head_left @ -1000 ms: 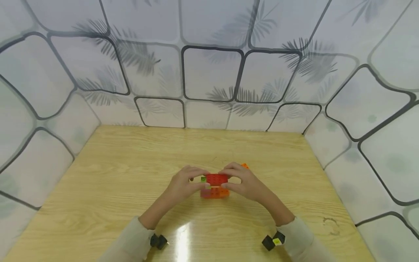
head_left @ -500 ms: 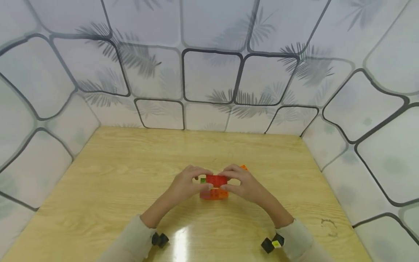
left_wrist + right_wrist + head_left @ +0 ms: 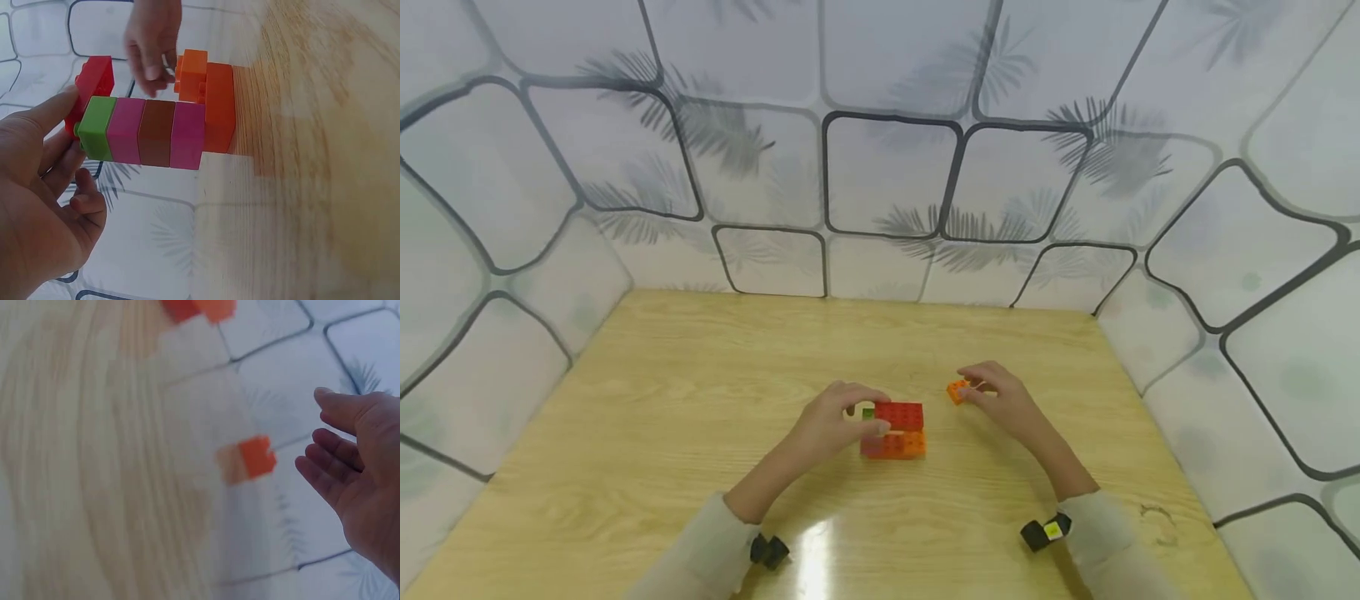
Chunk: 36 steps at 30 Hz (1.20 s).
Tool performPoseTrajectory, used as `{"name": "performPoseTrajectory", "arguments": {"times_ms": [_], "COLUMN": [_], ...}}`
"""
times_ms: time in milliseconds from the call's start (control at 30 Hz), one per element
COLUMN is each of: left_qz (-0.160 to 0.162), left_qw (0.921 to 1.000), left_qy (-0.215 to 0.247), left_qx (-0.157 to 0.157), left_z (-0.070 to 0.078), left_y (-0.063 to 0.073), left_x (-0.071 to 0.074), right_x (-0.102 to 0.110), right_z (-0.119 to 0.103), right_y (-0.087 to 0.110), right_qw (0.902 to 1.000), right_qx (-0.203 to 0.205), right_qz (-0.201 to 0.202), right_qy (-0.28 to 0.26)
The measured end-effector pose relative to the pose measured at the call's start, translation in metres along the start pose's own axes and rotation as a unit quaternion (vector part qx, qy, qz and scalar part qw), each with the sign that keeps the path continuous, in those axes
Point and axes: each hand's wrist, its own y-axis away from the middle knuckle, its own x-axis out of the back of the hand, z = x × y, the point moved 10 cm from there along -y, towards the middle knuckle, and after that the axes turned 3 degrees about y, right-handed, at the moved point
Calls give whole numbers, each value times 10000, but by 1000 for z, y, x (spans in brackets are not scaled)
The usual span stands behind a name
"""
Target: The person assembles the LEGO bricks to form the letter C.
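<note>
My left hand [image 3: 829, 423] pinches a red toy building brick [image 3: 899, 415] between thumb and fingers. The red brick sits on a column whose green brick [image 3: 95, 129] is uppermost, above a pink brick [image 3: 125, 131], a brown brick [image 3: 156, 133] and another pink brick [image 3: 187, 135]. An orange base brick [image 3: 220, 107] carries the column, with a smaller orange brick [image 3: 194, 69] also on it. My right hand [image 3: 1006, 407] is beside a loose small orange brick [image 3: 956, 392] on the table; in the right wrist view its fingers are spread, apart from the brick.
The wooden table [image 3: 715, 350] meets a patterned white cloth wall [image 3: 887, 175] at the back and both sides. Black wrist devices sit at both sleeves. The loose brick lies behind and right of the stack.
My right hand has left the red brick and moved right and back to the loose orange brick. The left hand stays on the red brick.
</note>
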Motion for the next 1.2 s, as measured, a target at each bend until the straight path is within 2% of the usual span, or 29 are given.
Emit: {"name": "performPoseTrajectory", "arguments": {"times_ms": [100,200,433,667,967,1200], "left_qz": [-38,-35,-34,-133,-128,-131], "left_qw": [10000,10000,10000,9999,9998,9998], "left_qy": [8,25,-33,-27,117,131], "left_qx": [1,15,55,-7,38,29], "left_z": [0,1,2,4,-1,-1], "left_y": [-1,0,1,-1,0,0], "left_x": [-2,-1,0,-2,-4,-4], "right_x": [5,2,-8,-14,-18,-19], "right_z": [24,36,49,53,55,57], "right_y": [2,3,-7,-14,-15,-10], "right_qw": [9994,9986,9976,9962,9948,9945], "right_qx": [-290,-419,-183,-195,-245,-588], "right_qz": [-85,-301,-661,-835,-916,-849], "right_qy": [181,144,109,125,360,153]}}
